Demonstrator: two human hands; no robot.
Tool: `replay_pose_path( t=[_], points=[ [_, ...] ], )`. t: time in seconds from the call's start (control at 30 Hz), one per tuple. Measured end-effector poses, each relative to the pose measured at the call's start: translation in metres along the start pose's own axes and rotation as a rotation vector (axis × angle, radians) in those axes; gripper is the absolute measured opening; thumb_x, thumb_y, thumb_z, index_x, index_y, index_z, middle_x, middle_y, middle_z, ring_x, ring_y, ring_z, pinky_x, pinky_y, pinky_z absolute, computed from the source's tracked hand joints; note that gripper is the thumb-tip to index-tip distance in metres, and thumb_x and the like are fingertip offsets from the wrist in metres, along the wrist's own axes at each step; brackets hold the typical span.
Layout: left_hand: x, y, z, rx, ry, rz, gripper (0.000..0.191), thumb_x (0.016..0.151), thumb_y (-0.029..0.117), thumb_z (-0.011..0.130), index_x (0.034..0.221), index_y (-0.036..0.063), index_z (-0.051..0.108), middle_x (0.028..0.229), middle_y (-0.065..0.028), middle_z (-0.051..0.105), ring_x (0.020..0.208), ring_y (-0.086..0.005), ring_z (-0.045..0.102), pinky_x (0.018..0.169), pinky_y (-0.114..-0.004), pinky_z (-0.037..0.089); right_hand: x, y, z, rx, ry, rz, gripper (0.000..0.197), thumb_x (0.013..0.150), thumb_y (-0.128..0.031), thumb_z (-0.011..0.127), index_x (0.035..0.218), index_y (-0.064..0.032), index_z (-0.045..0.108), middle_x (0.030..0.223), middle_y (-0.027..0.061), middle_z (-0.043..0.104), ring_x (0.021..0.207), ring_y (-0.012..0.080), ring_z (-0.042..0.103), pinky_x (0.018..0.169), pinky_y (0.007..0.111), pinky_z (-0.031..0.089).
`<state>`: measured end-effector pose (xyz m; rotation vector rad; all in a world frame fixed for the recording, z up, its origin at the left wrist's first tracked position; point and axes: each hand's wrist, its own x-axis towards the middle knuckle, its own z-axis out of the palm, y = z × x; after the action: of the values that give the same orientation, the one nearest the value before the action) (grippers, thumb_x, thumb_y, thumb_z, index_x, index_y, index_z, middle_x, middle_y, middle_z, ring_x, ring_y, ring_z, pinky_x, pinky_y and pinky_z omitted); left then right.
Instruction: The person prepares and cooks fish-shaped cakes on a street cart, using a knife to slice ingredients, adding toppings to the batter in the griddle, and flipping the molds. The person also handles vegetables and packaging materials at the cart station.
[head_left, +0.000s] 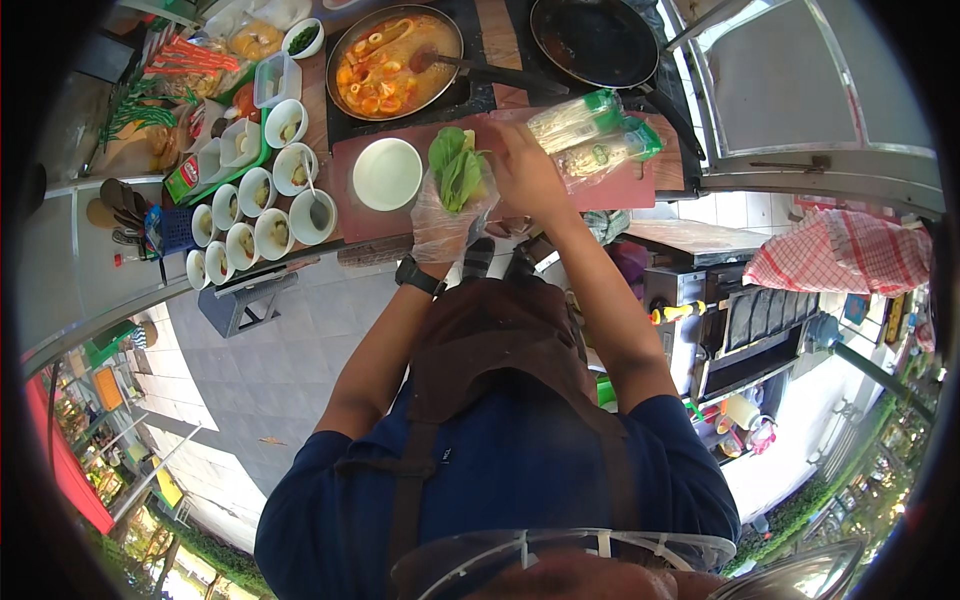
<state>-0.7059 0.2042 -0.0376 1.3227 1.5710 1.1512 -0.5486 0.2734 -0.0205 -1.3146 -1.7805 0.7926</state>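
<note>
My left hand (442, 225), in a clear plastic glove, holds a bunch of green leaves (456, 169) upright above a reddish cutting board (480, 120). A pale piece shows beside the leaves. To its left stands a white bowl (387, 174) on the board. My right hand (531, 176) looks bare and reaches up just right of the leaves. Its fingertips are blurred, so whether they grip anything is unclear. Close beyond it lie two plastic packs of what look like enoki mushrooms, one upper pack (574, 124) and one lower pack (607, 155).
A pan of orange-red stew (375, 64) holds a ladle (495, 73) whose handle juts right. A dark frying pan (592, 41) sits at the upper right. Several small filled cups (259, 189) line the left counter edge, one with a spoon (309, 169). Behind them is a clear plastic container (276, 80).
</note>
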Motion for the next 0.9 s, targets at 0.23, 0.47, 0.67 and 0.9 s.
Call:
replay_pose_path(
  t=[0.23,0.47,0.67,0.9],
  points=[
    [-0.006,-0.01,0.0,-0.083,0.035,-0.064,0.054,0.088,0.009,0.078,0.134,0.001,0.051,0.114,-0.0093,0.069,0.095,-0.0167,0.068,0.084,-0.033,0.057,0.028,0.027,0.028,-0.008,-0.202,-0.199,0.036,0.08,-0.003,0.063,0.115,-0.0008,0.067,0.12,0.022,0.064,0.105,0.0414,0.065,0.089,0.048,0.053],
    [-0.005,-0.033,0.009,-0.335,0.104,-0.232,0.038,0.095,0.004,0.067,0.131,0.0012,0.055,0.098,-0.0027,0.064,0.069,-0.0067,0.059,0.059,-0.023,0.051,0.022,-0.009,-0.004,-0.041,-0.524,-0.096,0.032,0.091,-0.026,0.069,0.112,-0.0022,0.071,0.117,0.0185,0.066,0.112,0.0368,0.064,0.093,0.046,0.052],
    [-0.007,-0.037,0.005,-0.333,0.054,-0.189,0.045,0.094,0.003,0.066,0.137,0.0008,0.053,0.103,-0.0048,0.065,0.076,-0.0092,0.062,0.065,-0.026,0.054,0.009,-0.009,-0.009,-0.171,-0.444,-0.158,0.046,0.091,-0.028,0.07,0.129,-0.0038,0.064,0.121,0.0207,0.065,0.115,0.0394,0.062,0.099,0.048,0.049],
    [0.014,0.009,0.004,0.015,0.046,0.234,0.054,0.09,0.005,0.071,0.14,0.0,0.052,0.137,-0.0179,0.061,0.126,-0.0303,0.06,0.106,-0.038,0.047,-0.019,-0.02,-0.037,0.054,-0.137,-0.059,0.05,0.085,-0.008,0.073,0.133,-0.0016,0.058,0.121,0.0211,0.064,0.111,0.0385,0.064,0.095,0.043,0.053]
  ],
)
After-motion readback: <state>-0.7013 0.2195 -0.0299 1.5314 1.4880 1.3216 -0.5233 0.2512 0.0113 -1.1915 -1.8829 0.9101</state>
